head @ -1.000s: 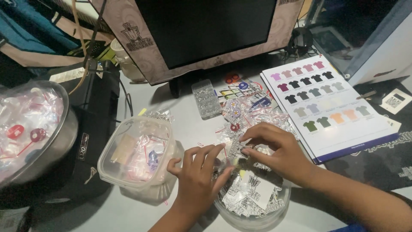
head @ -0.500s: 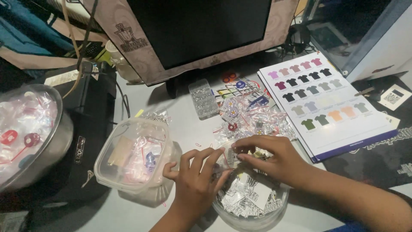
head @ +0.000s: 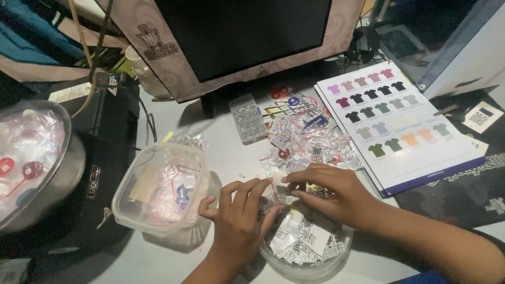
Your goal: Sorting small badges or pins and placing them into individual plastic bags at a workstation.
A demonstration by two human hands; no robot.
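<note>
Both hands (head: 236, 221) (head: 331, 192) pinch a small clear crinkled packet (head: 279, 193) over the bowl (head: 305, 265).

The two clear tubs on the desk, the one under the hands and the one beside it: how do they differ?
The round tub under both hands holds black-and-white stickers; the squarish tub on its left holds small clear bags with red strips. The round tub sits nearer the camera. Both are clear plastic, without lids.
</note>
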